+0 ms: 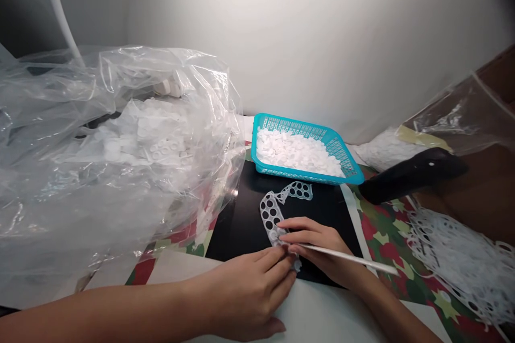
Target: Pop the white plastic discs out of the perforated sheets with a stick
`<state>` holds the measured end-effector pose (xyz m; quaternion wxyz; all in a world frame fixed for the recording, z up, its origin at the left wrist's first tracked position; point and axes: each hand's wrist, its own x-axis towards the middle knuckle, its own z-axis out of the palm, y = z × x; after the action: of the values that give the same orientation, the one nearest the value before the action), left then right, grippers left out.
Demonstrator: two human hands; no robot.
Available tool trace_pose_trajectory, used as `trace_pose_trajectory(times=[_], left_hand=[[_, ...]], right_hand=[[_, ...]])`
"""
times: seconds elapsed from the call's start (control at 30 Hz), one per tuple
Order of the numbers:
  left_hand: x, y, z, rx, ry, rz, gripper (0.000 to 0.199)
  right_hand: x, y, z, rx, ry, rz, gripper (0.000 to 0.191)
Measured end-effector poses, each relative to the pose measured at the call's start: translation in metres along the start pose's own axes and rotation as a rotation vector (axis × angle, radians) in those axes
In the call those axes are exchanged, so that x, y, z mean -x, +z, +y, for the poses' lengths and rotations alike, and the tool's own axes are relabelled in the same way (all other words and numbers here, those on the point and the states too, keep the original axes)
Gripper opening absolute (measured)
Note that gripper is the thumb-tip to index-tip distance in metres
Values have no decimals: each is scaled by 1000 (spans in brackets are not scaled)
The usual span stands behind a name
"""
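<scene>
Right at the near edge of the black mat (237,225), both hands are working close together. The left hand (249,295) comes in low from the left, fingers bunched and pinching the near end of a perforated white plastic strip (270,214). The right hand (309,241) sits just beyond it, fingers pressed together around a thin white stick (346,255) whose free end points off to the right, and its fingertips are right at the strip too. The strip's long axis runs away from the hands, straight toward the far side of the mat, then bends right at its far end. The right hand lies closest along that length, the left nearly level at the tip. Beyond, a turquoise plastic basket (322,139) is heaped with white discs (295,153). Off left, a clear plastic bag (120,171) bulges with white pieces, and a tangle of punched strip waste (458,262) sits right.
</scene>
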<state>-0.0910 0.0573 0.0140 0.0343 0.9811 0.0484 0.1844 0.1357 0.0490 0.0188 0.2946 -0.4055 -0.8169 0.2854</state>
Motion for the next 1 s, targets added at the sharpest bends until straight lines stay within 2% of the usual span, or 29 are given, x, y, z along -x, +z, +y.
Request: trace_pose_trajectory(times=[0.17, 0.37, 0.5, 0.67, 0.8, 1.0], left_hand=[[3, 0, -6, -2, 8, -54, 49], [3, 0, -4, -46, 14, -26, 44], [4, 0, -1, -114, 20, -6, 40], [3, -4, -2, 5, 15, -111, 44], [4, -5, -5, 29, 45, -99, 46], [6, -7, -9, 65, 8, -75, 43]], right_hand=[[-2, -3, 5, -89, -65, -64, 19], [0, -1, 9, -15, -88, -104, 20], [1, 3, 11, 174, -243, -86, 22], [-4, 8, 4, 427, -384, -51, 24], [-6, 7, 2, 472, -408, 8, 26], [-4, 4, 9, 378, -298, 237, 41]])
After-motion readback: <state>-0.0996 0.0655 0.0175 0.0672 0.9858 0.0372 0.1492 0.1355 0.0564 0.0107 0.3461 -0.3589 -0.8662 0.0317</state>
